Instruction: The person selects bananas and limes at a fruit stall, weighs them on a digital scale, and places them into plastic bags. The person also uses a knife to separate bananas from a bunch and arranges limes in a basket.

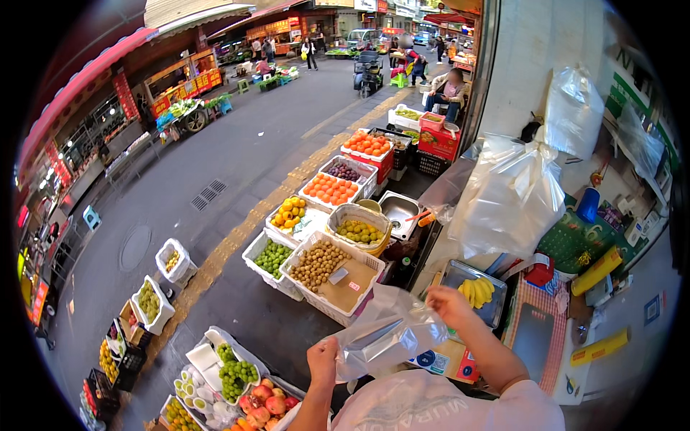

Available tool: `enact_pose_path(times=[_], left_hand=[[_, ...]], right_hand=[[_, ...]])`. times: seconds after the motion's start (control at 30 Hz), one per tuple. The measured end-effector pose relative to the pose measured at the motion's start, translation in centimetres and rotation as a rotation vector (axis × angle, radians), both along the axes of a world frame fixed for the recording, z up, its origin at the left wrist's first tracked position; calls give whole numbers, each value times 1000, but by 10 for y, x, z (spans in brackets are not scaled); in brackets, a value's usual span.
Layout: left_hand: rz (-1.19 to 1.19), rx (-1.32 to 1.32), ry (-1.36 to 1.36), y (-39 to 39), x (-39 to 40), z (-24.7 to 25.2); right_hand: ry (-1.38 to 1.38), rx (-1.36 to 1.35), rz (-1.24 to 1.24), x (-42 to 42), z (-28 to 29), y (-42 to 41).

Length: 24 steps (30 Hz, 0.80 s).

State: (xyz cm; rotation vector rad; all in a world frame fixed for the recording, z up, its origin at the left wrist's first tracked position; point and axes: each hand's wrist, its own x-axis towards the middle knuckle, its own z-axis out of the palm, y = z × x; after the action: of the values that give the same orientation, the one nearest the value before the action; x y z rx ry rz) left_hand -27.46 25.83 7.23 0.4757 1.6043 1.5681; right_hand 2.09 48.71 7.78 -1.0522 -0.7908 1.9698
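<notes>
A clear plastic bag is stretched between my two hands in front of my chest. My left hand grips one side of it, the fingers curled closed. The opposite corner is pinched in my right hand, which is raised a little higher. The bag looks flat, and nothing shows inside it. Just beyond it stands a white plastic crate of small round brown fruit, with a piece of cardboard laid bare at one side. Behind my right hand, a bunch of bananas lies in a metal tray.
Hanging clear plastic bags crowd the right side. Crates of green fruit, oranges and a bucket of green fruit line the pavement. Pomegranates and grapes stand lower left. A metal sink sits behind the bucket.
</notes>
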Motion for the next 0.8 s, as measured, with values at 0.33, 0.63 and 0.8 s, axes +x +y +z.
enact_pose_path(times=[0.33, 0.63, 0.8], left_hand=[[-100, 31, -38, 72, 87, -23], [494, 219, -609, 57, 7, -57], [813, 350, -191, 73, 19, -20]], right_hand=[[-369, 873, 386, -59, 21, -79], [-356, 709, -217, 0, -19, -2], [-632, 864, 123, 11, -51, -10]])
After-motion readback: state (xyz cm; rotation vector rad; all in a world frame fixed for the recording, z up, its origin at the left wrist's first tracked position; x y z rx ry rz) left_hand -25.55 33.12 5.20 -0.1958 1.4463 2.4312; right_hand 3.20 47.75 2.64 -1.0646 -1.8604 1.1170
